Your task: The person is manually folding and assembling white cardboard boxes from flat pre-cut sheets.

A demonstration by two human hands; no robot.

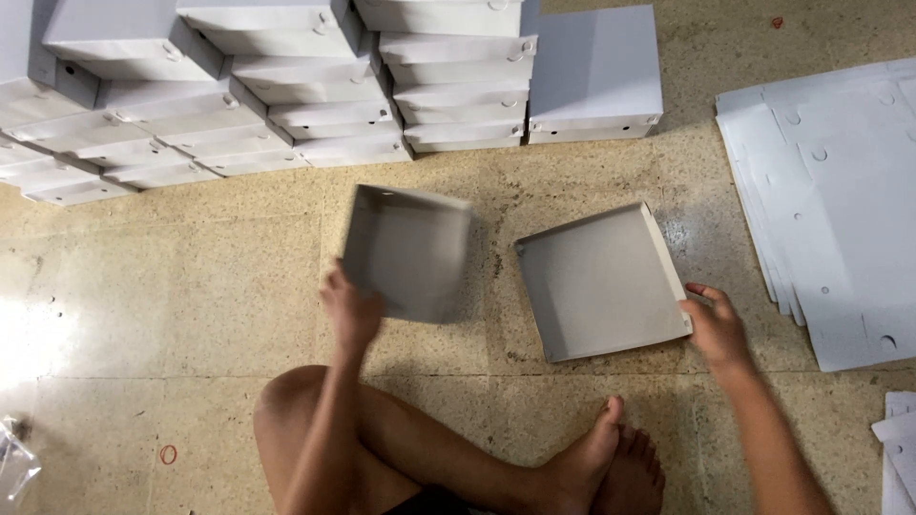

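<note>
Crossed bare legs (429, 448) fill the bottom centre of the frame; a person sits on a speckled tile floor (191, 286) and looks down at their own two hands.

Largest in view is a stack of finished grey-white boxes (286, 86), piled in tilted rows across the upper left and top centre. At the right edge lies a pile of flat cardboard sheets (840, 191) with punched holes, not yet folded. A few more sheets (897, 448) show at the lower right corner.

In the middle of the frame are two shallow grey trays. The left tray (408, 253) is lifted off the floor and tilted, slightly blurred, its open side facing the camera. The left hand (351, 310) is clamped on its lower left corner, thumb in front and fingers behind. The right tray (601, 283) lies flat on the floor, open side up, just right of centre. The right hand (716, 329) rests at its lower right corner, fingers spread and touching the rim, not closed around it.

A small red rubber band (168, 454) lies on the floor at lower left.

By the look of it, two halves of one box are in hand, about to be joined. Fitting them would call for squaring the lifted tray over the flat one and holding the flat one steady.
</note>
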